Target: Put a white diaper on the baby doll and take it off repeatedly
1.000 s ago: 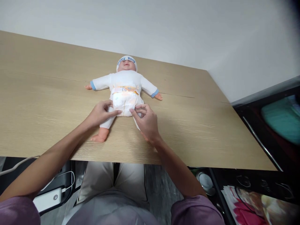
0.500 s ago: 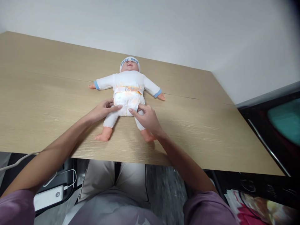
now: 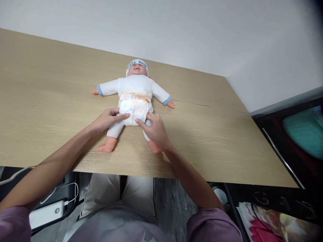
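Note:
A baby doll in a white suit with blue cuffs and a printed cap lies on its back on the wooden table, head away from me. Round its hips is a white diaper with an orange printed waistband. My left hand pinches the diaper's edge at the leg on the left, thumb on the front and fingers behind. At the other leg, my right hand grips the opposite edge the same way, fingertips tucked under it. Both feet of the doll point toward me.
A white wall stands behind the table. Below the front edge at left, a white power bank with a cable rests on a black surface. A dark framed object stands at the right, with colourful packaging below.
The view has shifted slightly, so the doll and table sit a little farther left. Both hands keep their places at the diaper's leg edges, with hardly any visible movement.

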Action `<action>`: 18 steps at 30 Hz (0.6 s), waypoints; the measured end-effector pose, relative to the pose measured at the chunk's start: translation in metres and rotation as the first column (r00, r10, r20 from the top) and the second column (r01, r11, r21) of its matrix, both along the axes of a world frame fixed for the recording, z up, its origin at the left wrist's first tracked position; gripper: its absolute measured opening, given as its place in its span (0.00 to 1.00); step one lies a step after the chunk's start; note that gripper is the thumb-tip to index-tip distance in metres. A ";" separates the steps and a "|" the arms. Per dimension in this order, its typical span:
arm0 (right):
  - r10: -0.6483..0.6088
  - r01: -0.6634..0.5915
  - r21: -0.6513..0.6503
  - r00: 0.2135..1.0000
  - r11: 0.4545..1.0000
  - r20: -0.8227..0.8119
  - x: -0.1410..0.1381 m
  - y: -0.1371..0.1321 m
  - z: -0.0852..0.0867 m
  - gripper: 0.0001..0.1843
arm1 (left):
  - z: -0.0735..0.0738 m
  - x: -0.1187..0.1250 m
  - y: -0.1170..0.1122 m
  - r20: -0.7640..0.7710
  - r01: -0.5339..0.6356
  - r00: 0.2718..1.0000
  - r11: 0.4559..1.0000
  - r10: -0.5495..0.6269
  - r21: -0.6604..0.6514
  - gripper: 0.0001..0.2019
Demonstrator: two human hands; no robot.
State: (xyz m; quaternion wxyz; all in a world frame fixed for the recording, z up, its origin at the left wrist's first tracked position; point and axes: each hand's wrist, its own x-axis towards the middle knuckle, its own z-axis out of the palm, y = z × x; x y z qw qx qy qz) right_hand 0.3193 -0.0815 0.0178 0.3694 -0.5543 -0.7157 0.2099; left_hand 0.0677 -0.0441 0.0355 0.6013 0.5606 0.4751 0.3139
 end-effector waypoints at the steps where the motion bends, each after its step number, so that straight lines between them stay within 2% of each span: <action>1: 0.019 -0.020 -0.015 1.000 1.000 -0.015 0.001 0.001 0.000 0.22 | 0.000 0.000 0.000 0.017 0.000 1.000 1.000 0.000 -0.005 0.29; 5: 0.065 -0.074 -0.086 0.993 0.994 -0.101 0.006 0.005 -0.001 0.24 | 0.000 0.002 -0.002 0.018 -0.011 1.000 1.000 0.011 0.022 0.28; 9: 0.059 -0.073 -0.103 0.989 0.992 -0.133 0.007 0.004 0.000 0.25 | -0.001 0.003 -0.003 0.021 -0.036 0.999 0.998 0.035 0.049 0.31; 14: 0.062 -0.067 -0.092 0.997 0.994 -0.051 0.009 0.000 0.003 0.19 | -0.004 0.005 -0.004 0.071 -0.061 0.996 0.998 0.060 0.009 0.34; 18: 0.078 -0.078 -0.045 0.997 0.996 0.017 0.008 0.000 0.002 0.20 | -0.005 0.003 -0.003 0.034 -0.055 0.998 0.997 0.054 0.045 0.34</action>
